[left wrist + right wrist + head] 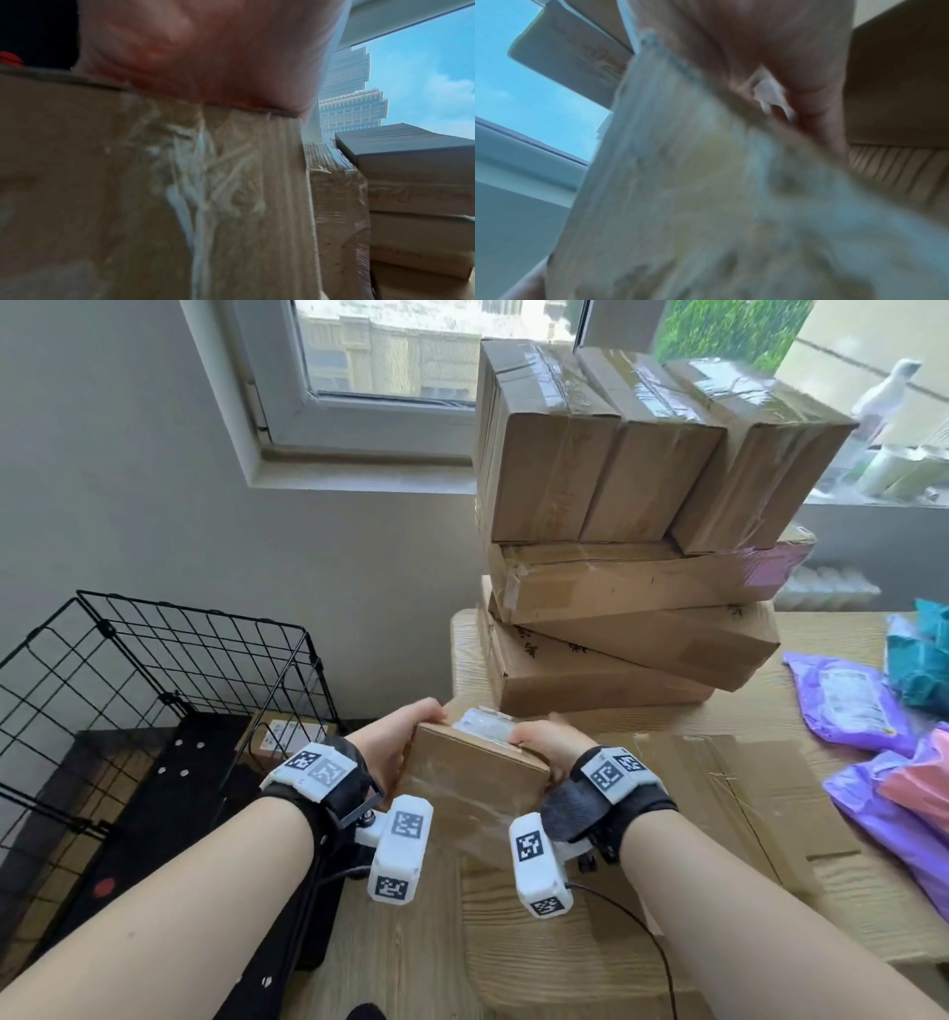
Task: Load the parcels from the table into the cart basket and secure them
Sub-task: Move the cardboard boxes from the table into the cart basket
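Both hands, left hand (398, 737) and right hand (547, 742), clasp the taped cardboard parcel (477, 783) by its ends; it looks stiff, light, slick with tape.

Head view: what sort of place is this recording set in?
Probably an improvised parcel-sorting room: stacked cardboard boxes and purple mailer bags cover a wooden table, a wire cart basket stands beside it, beneath a window.
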Action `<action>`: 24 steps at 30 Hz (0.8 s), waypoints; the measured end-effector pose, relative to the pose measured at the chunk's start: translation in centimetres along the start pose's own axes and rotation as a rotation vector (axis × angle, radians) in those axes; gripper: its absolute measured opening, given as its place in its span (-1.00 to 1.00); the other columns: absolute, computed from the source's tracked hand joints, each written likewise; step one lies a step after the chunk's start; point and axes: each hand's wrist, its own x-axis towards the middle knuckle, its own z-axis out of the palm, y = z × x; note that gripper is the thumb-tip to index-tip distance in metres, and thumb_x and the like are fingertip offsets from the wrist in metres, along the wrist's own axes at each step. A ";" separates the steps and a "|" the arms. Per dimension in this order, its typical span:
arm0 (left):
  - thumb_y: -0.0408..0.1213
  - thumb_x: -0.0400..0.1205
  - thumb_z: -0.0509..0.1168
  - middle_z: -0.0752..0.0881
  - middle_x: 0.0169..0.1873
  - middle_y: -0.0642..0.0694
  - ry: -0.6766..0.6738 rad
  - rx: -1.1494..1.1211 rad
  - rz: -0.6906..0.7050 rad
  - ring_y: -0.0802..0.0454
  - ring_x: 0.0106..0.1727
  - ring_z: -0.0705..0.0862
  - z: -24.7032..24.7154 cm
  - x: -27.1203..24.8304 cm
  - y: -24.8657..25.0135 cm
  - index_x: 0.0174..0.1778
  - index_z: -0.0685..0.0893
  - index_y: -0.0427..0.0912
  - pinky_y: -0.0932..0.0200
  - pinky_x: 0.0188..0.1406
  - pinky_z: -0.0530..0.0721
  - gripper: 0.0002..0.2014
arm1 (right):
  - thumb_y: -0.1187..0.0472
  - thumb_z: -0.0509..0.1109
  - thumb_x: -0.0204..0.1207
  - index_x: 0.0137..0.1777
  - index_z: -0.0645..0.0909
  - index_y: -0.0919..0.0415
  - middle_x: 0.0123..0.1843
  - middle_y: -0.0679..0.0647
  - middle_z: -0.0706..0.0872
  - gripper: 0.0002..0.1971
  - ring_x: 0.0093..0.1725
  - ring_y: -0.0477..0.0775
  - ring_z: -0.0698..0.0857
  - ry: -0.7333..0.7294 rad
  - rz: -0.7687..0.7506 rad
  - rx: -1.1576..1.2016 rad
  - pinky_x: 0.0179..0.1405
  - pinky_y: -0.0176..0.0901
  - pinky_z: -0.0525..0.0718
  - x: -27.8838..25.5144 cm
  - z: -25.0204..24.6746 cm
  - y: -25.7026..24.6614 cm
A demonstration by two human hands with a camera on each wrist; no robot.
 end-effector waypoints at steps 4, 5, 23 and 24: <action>-0.11 0.47 0.26 0.64 -0.43 -0.18 0.035 0.005 -0.004 -0.10 -0.43 0.60 0.3 -1.2 -0.7 -0.21 0.62 -0.23 0.16 -0.32 0.61 -0.77 | 0.20 0.45 0.36 0.67 -0.06 0.17 0.38 0.17 0.51 -0.04 0.00 0.08 0.68 -0.003 -0.093 0.084 -0.62 -0.36 0.59 -1.2 0.0 -0.2; -0.12 0.37 0.32 0.63 -0.35 -0.20 0.044 -0.023 0.016 -0.13 -0.39 0.61 -0.1 -1.6 -0.8 -0.10 0.62 -0.25 0.14 -0.34 0.64 -0.70 | 0.21 0.43 0.38 0.66 0.03 0.17 0.18 0.13 0.60 -0.11 -0.13 0.02 0.69 -0.003 -0.100 0.120 -0.71 -0.36 0.52 -1.1 0.1 -0.1; -0.44 0.24 0.00 0.78 -0.32 -0.19 0.078 -0.369 0.451 -0.15 -0.40 0.72 -6.4 -9.5 -0.3 -0.21 0.64 -0.28 0.20 -0.46 0.70 -0.66 | -0.32 0.39 0.38 0.02 0.65 0.29 0.09 0.25 0.70 -0.39 0.15 0.26 0.67 -0.426 -0.105 0.626 0.34 0.17 0.57 -4.1 4.7 -6.4; -0.46 0.24 -0.01 0.78 -0.37 -0.19 0.077 -0.361 0.455 -0.13 -0.44 0.73 -6.6 -10.0 -0.2 -0.32 0.68 -0.27 0.20 -0.51 0.70 -0.66 | -0.30 0.40 0.38 0.02 0.64 0.28 0.07 0.24 0.71 -0.41 0.17 0.26 0.66 -0.430 -0.123 0.633 0.40 0.20 0.52 -4.2 4.9 -6.8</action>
